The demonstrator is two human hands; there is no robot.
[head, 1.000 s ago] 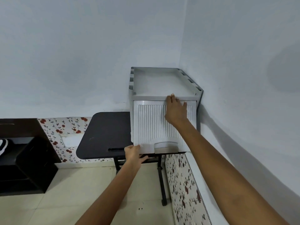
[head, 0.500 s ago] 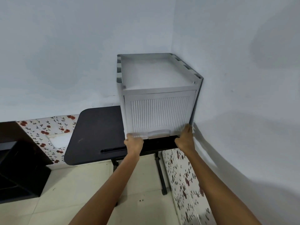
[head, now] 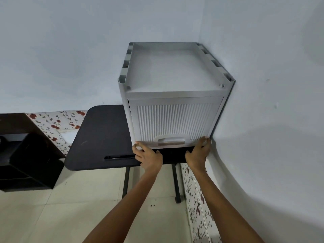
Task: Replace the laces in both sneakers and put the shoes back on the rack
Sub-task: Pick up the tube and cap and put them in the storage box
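Note:
A white plastic shoe cabinet (head: 168, 72) stands on a black table (head: 101, 135) in the corner of the room. Its ribbed front door (head: 173, 120) hangs flush with the frame, a moulded handle (head: 171, 139) at its lower edge. My left hand (head: 149, 156) grips the door's lower left corner, fingers curled at the edge. My right hand (head: 199, 153) holds the lower right corner, fingertips on the edge and thumb below it. No sneakers or laces are in sight; the door hides the inside of the cabinet.
A dark open shelf unit (head: 26, 155) stands on the floor at the left. The table's black legs (head: 176, 183) reach down to pale floor tiles (head: 61, 207). Flower-patterned tiles (head: 57, 123) line the wall base. The right wall (head: 271, 102) touches the cabinet.
The door was tilted out with my right hand on its top. It has swung flush, and my right hand has dropped to the lower right corner. The view has drawn closer.

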